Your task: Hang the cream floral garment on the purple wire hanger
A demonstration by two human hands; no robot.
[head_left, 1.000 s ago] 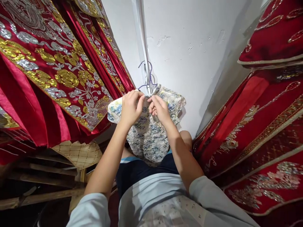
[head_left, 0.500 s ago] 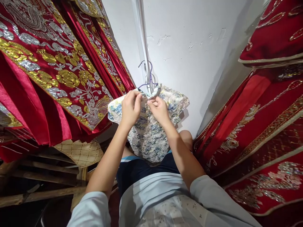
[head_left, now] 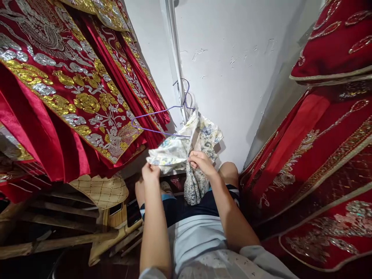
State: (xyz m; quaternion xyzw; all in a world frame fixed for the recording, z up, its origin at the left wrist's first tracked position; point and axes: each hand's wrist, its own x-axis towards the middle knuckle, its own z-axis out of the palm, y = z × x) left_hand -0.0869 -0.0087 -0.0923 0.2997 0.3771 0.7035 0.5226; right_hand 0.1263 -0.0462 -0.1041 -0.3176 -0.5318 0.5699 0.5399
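Observation:
A floral garment (head_left: 207,135) hangs by its right side from a purple wire hanger (head_left: 154,112), whose left arm is bare. The hanger hooks onto a white metal rail (head_left: 173,50) on the wall. My left hand (head_left: 150,173) is closed on the garment's left sleeve edge, below the bare hanger arm. With its fingers pinched, my right hand (head_left: 201,162) holds the garment's front near its middle. The lower part of the cloth hangs bunched between my knees.
Red embroidered garments (head_left: 87,102) hang at the left, and more red ones (head_left: 290,155) at the right. A bamboo rack (head_left: 66,242) stands at lower left, with a dark phone-like object (head_left: 133,213) beside it.
The garment's left shoulder has come off the hanger, baring its left arm. My left hand has moved down and left with the sleeve; my right hand has moved down with the front.

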